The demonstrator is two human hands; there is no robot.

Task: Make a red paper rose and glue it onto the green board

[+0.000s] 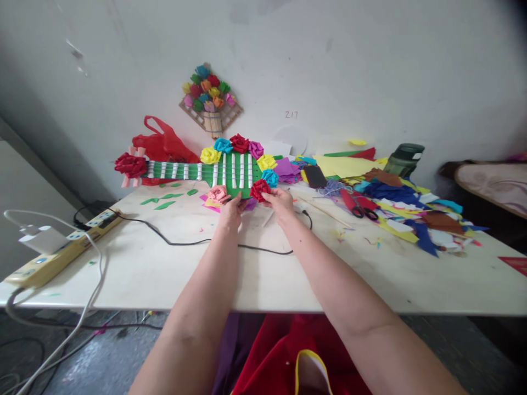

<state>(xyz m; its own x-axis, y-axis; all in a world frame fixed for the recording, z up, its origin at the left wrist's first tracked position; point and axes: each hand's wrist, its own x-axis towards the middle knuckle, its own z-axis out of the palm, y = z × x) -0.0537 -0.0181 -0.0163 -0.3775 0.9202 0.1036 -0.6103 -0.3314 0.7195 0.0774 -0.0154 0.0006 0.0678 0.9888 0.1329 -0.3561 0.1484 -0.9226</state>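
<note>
Your 2 hands meet at the lower edge of the green paper guitar (230,171), which you hold upright near the far side of the tabletop (288,274), with its neck running out to your left. Your left hand (231,211) is closed on the bottom of the guitar's body, fingers curled up against the green card just beside a pink paper flower (218,193). Your right hand (280,201) pinches the red paper flower (259,189) at the body's lower right corner, thumb and fingertips pressed narrow around it.

White strips cross the guitar's body and neck. More paper flowers ring the body: yellow (210,155), blue (223,145), dark red (239,142) and purple (256,148) along the top, another yellow (267,162) and a blue one (270,177) down the right side. A large red flower (130,164) caps the end of the neck.

Behind the guitar lies a red plastic bag (164,144), and a small woven basket of paper flowers (209,101) hangs on the wall. To your right the tabletop is covered with coloured paper scraps (411,214), with red-handled scissors (359,206) among them and a dark green bottle (403,159) lying near the wall. A black cable (185,241) crosses the tabletop toward a yellow power strip (61,249) at your left, where a white charger (41,238) is plugged in. Green paper leaves (167,200) lie under the neck.
</note>
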